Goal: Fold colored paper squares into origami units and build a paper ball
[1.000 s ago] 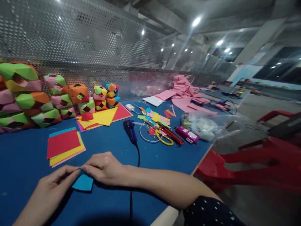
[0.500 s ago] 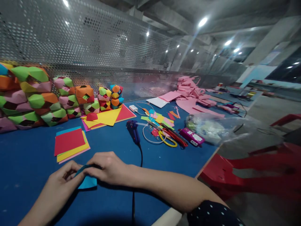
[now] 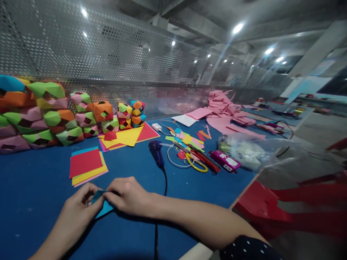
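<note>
Between my two hands, low over the blue table, is a small piece of blue paper [image 3: 104, 210], partly folded. My left hand [image 3: 80, 206] pinches its left side between thumb and fingers. With thumb and forefinger, my right hand [image 3: 128, 195] grips the upper right edge of the same paper. Both hands hide much of the sheet. Just beyond them lies a stack of square coloured paper [image 3: 86, 163], red on top with yellow, pink and blue edges showing.
Folded paper balls [image 3: 61, 122] are piled along the perforated metal screen [image 3: 121, 54]. A glue gun [image 3: 156, 153] with a black cord, yellow-handled scissors [image 3: 199, 167], a purple box [image 3: 225, 160], paper scraps [image 3: 187, 139] and pink paper [image 3: 221, 108] lie to the right. A red chair [image 3: 260, 204] stands beyond the table edge.
The blue paper was bent up in a curve and now looks flatter, with a pointed upper corner between my fingers. The whole view has shifted slightly.
</note>
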Motion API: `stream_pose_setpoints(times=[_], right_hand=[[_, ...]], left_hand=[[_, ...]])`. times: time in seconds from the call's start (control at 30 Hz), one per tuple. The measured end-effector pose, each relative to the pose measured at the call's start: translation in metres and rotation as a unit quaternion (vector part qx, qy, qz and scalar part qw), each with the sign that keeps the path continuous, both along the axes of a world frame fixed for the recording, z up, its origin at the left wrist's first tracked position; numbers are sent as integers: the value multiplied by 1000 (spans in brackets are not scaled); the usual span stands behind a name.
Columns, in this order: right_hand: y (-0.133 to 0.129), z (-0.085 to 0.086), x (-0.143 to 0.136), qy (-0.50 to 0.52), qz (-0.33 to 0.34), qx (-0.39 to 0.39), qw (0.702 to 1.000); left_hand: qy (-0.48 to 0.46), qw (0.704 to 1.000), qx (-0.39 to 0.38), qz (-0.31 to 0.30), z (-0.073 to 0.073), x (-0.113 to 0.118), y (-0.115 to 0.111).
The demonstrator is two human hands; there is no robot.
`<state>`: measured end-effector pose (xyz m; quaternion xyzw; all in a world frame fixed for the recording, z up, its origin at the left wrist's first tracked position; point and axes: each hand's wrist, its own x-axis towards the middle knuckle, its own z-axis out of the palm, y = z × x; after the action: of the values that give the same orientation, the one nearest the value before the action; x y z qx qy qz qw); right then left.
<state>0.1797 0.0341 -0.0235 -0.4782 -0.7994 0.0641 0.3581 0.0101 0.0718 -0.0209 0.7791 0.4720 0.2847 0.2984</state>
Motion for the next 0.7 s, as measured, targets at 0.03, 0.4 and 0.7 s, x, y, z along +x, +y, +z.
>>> stream_pose_setpoints(times=[0.03, 0.4, 0.7], right_hand=[[0, 0, 0, 1, 4, 2, 1000], [-9, 1, -2, 113, -14, -48, 992], [-11, -2, -4, 137, -29, -92, 986]], left_hand=[[0, 1000, 1, -5, 0, 0, 0], [-60, 998, 23, 12, 6, 8, -14], [-155, 986, -57, 29, 0, 9, -16]])
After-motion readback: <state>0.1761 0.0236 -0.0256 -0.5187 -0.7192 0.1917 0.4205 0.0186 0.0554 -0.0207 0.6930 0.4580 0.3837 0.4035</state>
